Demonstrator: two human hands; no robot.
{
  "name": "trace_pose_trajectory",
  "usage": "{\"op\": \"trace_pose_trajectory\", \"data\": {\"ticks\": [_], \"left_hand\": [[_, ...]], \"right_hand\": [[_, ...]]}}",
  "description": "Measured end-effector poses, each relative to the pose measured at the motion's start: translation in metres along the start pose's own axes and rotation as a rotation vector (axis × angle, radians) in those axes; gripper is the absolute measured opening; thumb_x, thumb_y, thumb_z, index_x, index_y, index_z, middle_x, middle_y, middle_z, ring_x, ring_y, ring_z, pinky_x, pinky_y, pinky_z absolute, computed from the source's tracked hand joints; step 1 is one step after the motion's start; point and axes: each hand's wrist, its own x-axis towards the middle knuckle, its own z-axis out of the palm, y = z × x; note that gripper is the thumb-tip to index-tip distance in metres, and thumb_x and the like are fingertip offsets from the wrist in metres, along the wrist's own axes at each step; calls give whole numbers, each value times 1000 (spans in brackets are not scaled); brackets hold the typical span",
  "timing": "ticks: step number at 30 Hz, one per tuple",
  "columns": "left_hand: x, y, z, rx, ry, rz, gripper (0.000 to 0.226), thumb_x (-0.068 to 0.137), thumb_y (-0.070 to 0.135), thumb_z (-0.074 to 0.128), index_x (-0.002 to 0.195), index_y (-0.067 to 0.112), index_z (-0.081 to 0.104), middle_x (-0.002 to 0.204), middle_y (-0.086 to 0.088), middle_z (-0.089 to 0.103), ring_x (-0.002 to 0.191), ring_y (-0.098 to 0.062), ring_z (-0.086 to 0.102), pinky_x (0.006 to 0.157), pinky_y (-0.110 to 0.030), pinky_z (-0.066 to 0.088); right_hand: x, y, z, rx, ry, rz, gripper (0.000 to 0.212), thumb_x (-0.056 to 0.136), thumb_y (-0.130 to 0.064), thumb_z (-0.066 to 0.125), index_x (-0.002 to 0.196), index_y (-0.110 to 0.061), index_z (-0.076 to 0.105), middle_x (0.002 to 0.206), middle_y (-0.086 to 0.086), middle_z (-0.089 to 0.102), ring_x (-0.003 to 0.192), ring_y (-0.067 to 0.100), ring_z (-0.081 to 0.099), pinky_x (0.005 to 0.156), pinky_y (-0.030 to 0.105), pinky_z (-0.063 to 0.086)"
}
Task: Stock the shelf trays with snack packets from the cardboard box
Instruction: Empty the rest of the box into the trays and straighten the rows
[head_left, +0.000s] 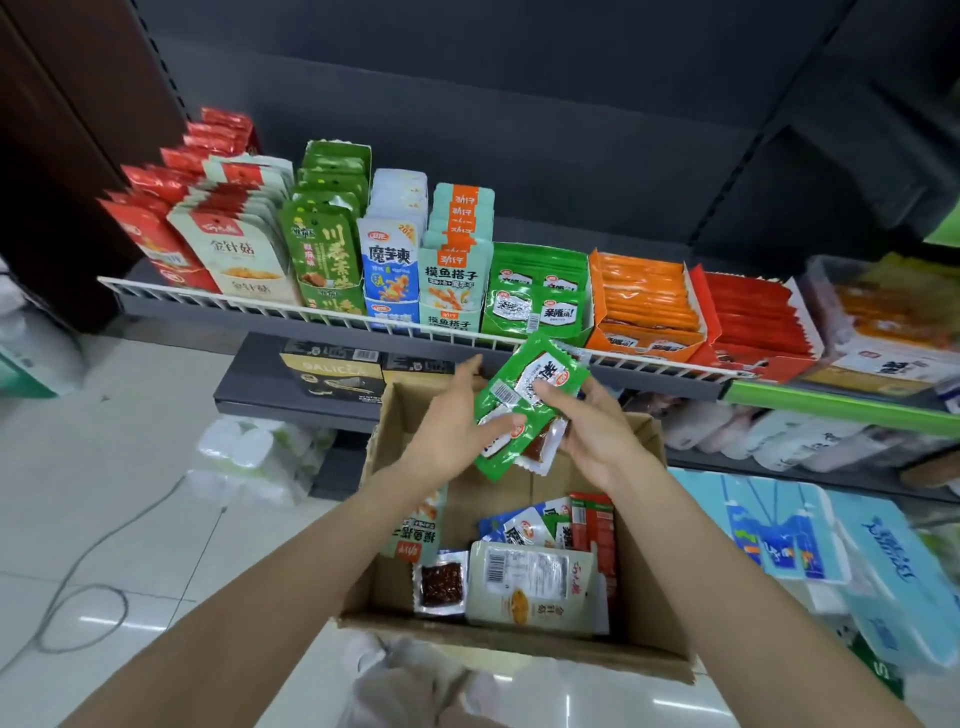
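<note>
Between both hands, above the open cardboard box (639, 613), I hold a small stack of green snack packets (524, 400). My left hand (452, 431) holds the stack's left side with its thumb on the front. My right hand (597, 431) grips the right side, thumb on top. Just beyond, the green shelf tray (537, 296) holds the same green packets. Inside the box lie a beige packet (530, 587), a teal packet (421, 530), blue-white packets (524, 530), red packets (597, 525) and a small clear sachet (441, 582).
The wire-fronted shelf (332, 312) carries rows of red, beige, green, blue and teal packets, then an orange tray (644, 312) and a red tray (753, 322). Tissue packs (883, 561) lie at right. A cable (93, 592) runs over the tiled floor at left.
</note>
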Motion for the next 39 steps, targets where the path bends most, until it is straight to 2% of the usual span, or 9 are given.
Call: {"op": "trace_pose_trajectory", "data": {"ticks": [5, 8, 13, 17, 20, 28, 32, 36, 39], "left_hand": [[10, 8, -15, -32, 100, -62, 36, 87, 28, 66, 119, 13, 57, 102, 4, 64, 94, -14, 61, 64, -7, 40], [26, 10, -30, 21, 319, -146, 45, 94, 23, 57, 135, 11, 44, 127, -5, 58, 108, -26, 58, 79, -25, 44], [42, 27, -25, -314, 86, -104, 41, 102, 27, 35, 142, 19, 38, 141, 0, 46, 130, -19, 42, 110, -34, 31], [42, 27, -29, -824, 18, -188, 34, 101, 38, 36, 127, 21, 50, 126, -4, 59, 116, -22, 56, 101, -47, 43], [47, 23, -33, -760, 28, -179, 15, 99, 29, 44, 102, 20, 57, 111, -5, 64, 111, -24, 57, 106, -49, 38], [55, 24, -40, -840, -18, -177, 29, 99, 8, 43, 126, 11, 51, 120, -9, 64, 104, -21, 62, 92, -38, 51], [62, 27, -43, -841, 15, -201, 32, 97, -2, 43, 104, 28, 52, 105, 4, 64, 95, -13, 62, 88, -42, 51], [73, 27, -41, -856, 42, -259, 35, 94, -8, 43, 124, 10, 46, 119, -12, 62, 102, -26, 63, 88, -50, 51], [76, 34, -38, -995, 11, -274, 34, 95, 13, 53, 129, 9, 45, 121, -10, 63, 107, -28, 62, 90, -51, 50]], "right_hand": [[-2, -19, 11, -2, -63, -8, 18, 95, -10, 52, 110, -7, 61, 105, 10, 69, 88, 19, 67, 78, 35, 58], [0, -27, 21, -179, 75, -139, 16, 98, -8, 46, 107, -9, 60, 106, 11, 66, 93, 22, 66, 71, 29, 58], [3, -38, 51, -357, -85, -180, 26, 101, -31, 38, 120, -25, 54, 105, -14, 59, 88, 2, 61, 72, 21, 57], [20, -37, 54, -592, 42, -334, 36, 94, -21, 55, 126, -37, 55, 126, -5, 55, 110, 12, 56, 93, 37, 51], [25, -35, 53, -495, 125, -310, 53, 89, -16, 64, 136, -29, 42, 119, -5, 54, 98, 6, 56, 80, 23, 49], [31, -38, 41, -374, 141, -249, 9, 88, -12, 65, 97, -13, 67, 99, 3, 71, 92, 17, 67, 83, 34, 56], [42, -48, 26, -279, 306, -173, 34, 84, -13, 70, 113, -8, 53, 117, 15, 63, 106, 28, 62, 93, 51, 50], [42, -70, 21, 7, 221, -135, 46, 84, 9, 62, 115, -17, 41, 96, 4, 65, 85, 17, 65, 71, 31, 55], [47, -74, 25, 139, 238, -136, 48, 83, 9, 62, 126, -6, 45, 106, 3, 59, 99, 19, 61, 95, 40, 49]]}}
